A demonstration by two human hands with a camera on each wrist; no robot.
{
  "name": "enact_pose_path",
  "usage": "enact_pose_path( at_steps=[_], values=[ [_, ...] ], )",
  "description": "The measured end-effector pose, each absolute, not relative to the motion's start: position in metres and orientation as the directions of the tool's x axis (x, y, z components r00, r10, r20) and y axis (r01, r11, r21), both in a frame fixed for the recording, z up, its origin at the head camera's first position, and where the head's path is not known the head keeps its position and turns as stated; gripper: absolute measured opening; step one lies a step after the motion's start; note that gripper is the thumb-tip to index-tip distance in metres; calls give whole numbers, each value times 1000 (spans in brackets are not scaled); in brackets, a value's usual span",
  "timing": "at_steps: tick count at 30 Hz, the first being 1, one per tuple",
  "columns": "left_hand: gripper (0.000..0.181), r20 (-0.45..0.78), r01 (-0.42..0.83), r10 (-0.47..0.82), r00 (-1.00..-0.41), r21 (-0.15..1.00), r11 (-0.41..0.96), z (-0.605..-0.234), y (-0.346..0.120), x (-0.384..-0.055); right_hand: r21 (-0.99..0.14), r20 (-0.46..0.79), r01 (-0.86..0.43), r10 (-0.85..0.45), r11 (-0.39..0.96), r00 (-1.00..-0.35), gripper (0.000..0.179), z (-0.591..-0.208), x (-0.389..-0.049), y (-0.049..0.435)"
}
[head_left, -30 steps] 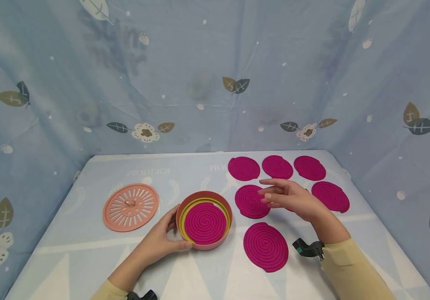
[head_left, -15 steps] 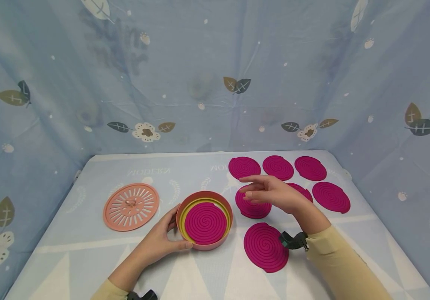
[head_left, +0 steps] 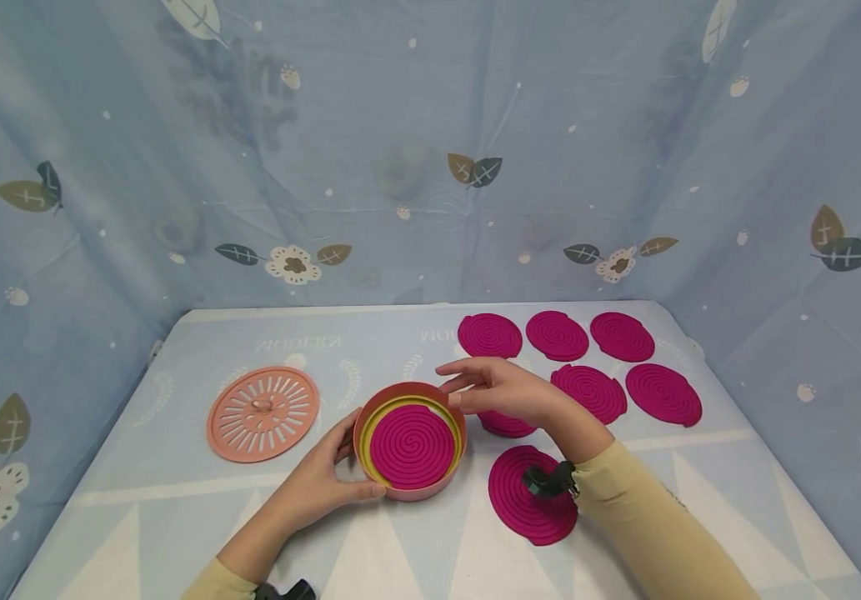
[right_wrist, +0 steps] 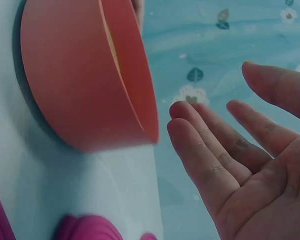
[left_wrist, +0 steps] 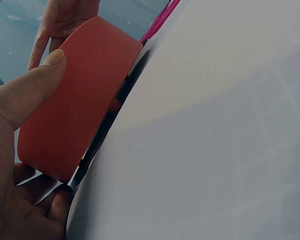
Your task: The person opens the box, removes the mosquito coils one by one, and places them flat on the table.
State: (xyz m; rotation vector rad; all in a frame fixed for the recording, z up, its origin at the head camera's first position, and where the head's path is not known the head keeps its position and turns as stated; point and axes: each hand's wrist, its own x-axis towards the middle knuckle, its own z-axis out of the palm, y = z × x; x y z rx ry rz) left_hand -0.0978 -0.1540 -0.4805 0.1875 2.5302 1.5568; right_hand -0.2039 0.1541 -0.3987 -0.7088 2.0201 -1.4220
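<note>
A round coral container (head_left: 415, 495) with yellow inside stands on the table, with a magenta spiral coaster (head_left: 412, 447) lying in it. My left hand (head_left: 328, 477) grips the container's left side, thumb against the near wall and fingers round the far side, as the left wrist view shows. Above the container's right rim hovers my right hand (head_left: 501, 390), fingers extended and loosely bent, holding nothing. In the right wrist view that hand's fingers (right_wrist: 205, 165) are apart from the coral wall (right_wrist: 75, 75). Part of another coaster (head_left: 505, 425) shows beneath the right hand.
A slotted coral disc (head_left: 262, 414) with a small loop lies left of the container. Several more magenta coasters (head_left: 663, 393) lie flat on the right of the table. One coaster (head_left: 523, 521) sits under the right wrist camera. Patterned blue cloth (head_left: 400, 150) encloses the back and sides.
My right hand has moved left from over the coasters to the container's right rim. The left hand and the container have stayed in place.
</note>
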Motion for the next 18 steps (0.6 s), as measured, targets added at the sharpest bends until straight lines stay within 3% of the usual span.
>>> enact_pose_path(
  at_steps=[18],
  values=[
    [113,-75,25,205,-976,895,445,-480,-156,-98,-891,-220,-152,-701,427,-679,52,-413,-200,110]
  ],
)
